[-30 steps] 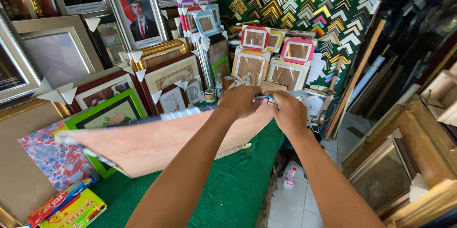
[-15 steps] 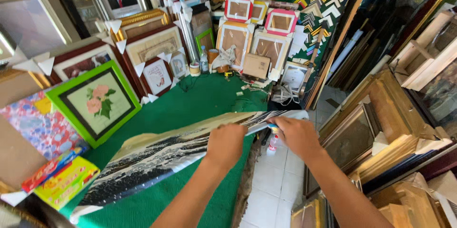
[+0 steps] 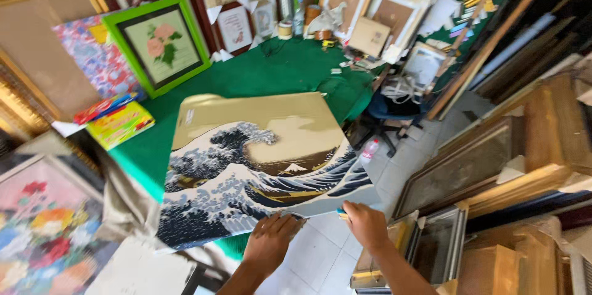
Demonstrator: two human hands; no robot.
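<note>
A large print of a great blue-and-white wave under a tan sky (image 3: 265, 159) is held out flat, picture side up, over the near edge of a green-covered table (image 3: 271, 73). My left hand (image 3: 270, 239) grips the print's near edge from below, fingers curled onto the picture. My right hand (image 3: 365, 224) pinches the near right corner, with a small blue-and-yellow object showing between its fingers.
Framed pictures lean along the table's back, among them a green-framed rose picture (image 3: 161, 45). A yellow box (image 3: 120, 125) lies at the table's left. A dark stool (image 3: 388, 110) stands on the white tiled floor. Stacked wooden and gilt frames (image 3: 518, 165) crowd the right.
The print has been turned from nearly edge-on to flat with its wave picture facing up. My view has dropped lower, and both hands have come nearer to me.
</note>
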